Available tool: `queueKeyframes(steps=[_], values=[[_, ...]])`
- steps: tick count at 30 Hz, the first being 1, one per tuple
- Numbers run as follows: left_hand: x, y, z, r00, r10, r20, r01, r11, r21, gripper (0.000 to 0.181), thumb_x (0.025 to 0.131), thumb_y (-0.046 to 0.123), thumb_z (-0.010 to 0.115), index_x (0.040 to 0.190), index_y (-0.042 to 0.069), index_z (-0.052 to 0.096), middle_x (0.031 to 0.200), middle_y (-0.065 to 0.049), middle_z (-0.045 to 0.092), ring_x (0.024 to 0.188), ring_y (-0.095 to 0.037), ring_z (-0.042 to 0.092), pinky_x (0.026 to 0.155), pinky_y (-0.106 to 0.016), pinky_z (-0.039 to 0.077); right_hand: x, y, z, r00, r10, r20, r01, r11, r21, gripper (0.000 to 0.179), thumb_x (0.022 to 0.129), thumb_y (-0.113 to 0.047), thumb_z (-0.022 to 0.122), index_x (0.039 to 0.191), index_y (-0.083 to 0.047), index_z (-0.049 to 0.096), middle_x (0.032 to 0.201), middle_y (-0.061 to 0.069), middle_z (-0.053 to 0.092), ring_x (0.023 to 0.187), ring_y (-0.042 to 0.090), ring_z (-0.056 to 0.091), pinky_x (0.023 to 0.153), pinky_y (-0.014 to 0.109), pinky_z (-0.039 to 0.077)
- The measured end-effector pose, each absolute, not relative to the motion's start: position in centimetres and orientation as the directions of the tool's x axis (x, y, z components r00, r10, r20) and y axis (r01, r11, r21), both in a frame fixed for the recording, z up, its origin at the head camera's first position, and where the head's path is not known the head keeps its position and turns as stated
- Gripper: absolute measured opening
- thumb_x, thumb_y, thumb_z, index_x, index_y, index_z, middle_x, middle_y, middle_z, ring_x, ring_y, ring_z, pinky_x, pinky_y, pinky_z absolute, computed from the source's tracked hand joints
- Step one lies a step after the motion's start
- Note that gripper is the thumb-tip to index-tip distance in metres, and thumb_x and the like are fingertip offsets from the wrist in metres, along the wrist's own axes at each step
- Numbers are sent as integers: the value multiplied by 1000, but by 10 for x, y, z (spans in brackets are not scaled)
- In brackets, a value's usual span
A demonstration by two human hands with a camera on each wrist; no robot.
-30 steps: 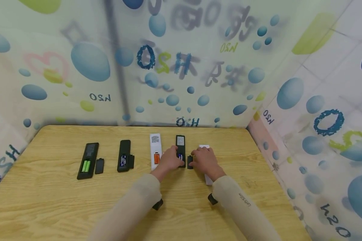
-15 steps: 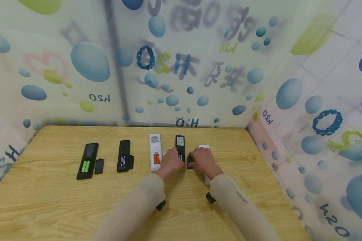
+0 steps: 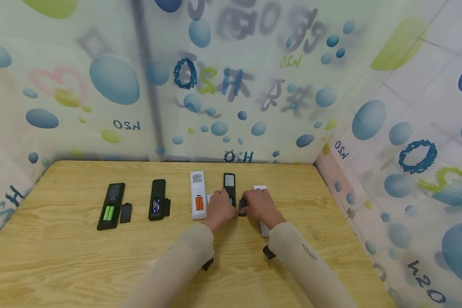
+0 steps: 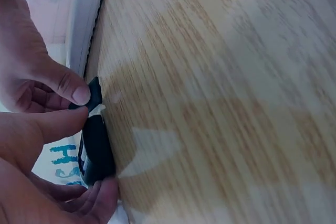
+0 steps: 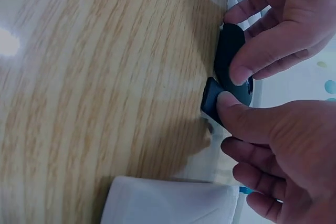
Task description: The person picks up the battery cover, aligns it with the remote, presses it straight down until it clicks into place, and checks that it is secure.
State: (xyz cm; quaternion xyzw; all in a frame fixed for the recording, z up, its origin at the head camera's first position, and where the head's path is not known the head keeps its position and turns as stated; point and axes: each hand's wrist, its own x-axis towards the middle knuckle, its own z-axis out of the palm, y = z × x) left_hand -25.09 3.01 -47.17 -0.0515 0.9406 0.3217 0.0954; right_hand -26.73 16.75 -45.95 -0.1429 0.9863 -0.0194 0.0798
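My left hand (image 3: pixel 220 208) holds the near end of a black remote control (image 3: pixel 229 182), its back facing up with a white label. In the left wrist view the thumb and fingers take that remote (image 4: pixel 98 156) from both sides. The fingers hide most of its battery bay. Just to the right, my right hand (image 3: pixel 259 204) pinches a small black battery cover (image 3: pixel 242 208). The right wrist view has the thumb on this cover (image 5: pixel 211 97), right beside the remote's end. Under my right hand lies a white remote control (image 3: pixel 265 231), partly covered.
Left of my hands lie a white remote (image 3: pixel 197 179) with orange batteries, a black remote (image 3: pixel 158 187) with its cover (image 3: pixel 167 207) against it, and another black remote (image 3: pixel 114 194) with green batteries and a loose cover (image 3: pixel 125 212). A patterned curtain (image 3: pixel 231 128) borders the wooden table (image 3: pixel 81 265).
My left hand has shifted a little right and toward the near end of the black remote, now hiding its batteries. My right hand has moved slightly left and stays at the cover.
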Motion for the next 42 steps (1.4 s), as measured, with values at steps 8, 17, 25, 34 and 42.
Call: queueKeyframes(steps=[8, 17, 25, 34, 42], values=[[-247, 39, -469, -969, -54, -240, -190, 783, 593, 63, 84, 19, 72, 137, -1, 45, 131, -20, 49, 115, -32, 47, 97, -48, 48, -267, 172, -459, -944, -284, -166, -276, 959, -69, 39, 85, -32, 75, 120, -15, 68, 107, 3, 73, 100, 23, 62, 101, 47, 43], [-248, 43, -472, -975, -73, -210, -187, 775, 603, 63, 84, 18, 73, 137, 0, 44, 127, -21, 52, 112, -33, 48, 97, -47, 48, -265, 173, -454, -946, -305, -107, -304, 952, -21, 27, 89, -34, 71, 110, -17, 74, 98, 1, 74, 91, 22, 63, 94, 44, 46], [-249, 46, -472, -985, -83, -152, -158, 791, 591, 59, 86, 19, 72, 136, -1, 46, 126, -23, 55, 112, -36, 49, 95, -49, 47, -266, 173, -454, -947, -311, -79, -309, 950, -33, 24, 88, -33, 71, 107, -18, 75, 96, 1, 74, 89, 22, 61, 87, 43, 46], [-249, 43, -468, -976, -76, -205, -190, 758, 624, 68, 82, 18, 76, 139, 0, 43, 128, -23, 53, 112, -35, 49, 98, -48, 46, -267, 176, -455, -953, -288, -98, -283, 957, -55, 22, 88, -33, 72, 105, -19, 76, 98, -2, 75, 90, 21, 59, 86, 41, 44], [-248, 37, -464, -974, -48, -223, -193, 696, 692, 59, 85, 18, 69, 135, -1, 44, 120, -21, 56, 104, -32, 52, 93, -44, 48, -266, 177, -454, -950, -300, -84, -295, 953, -61, 20, 88, -32, 71, 104, -20, 77, 98, -2, 75, 94, 23, 61, 90, 45, 45]])
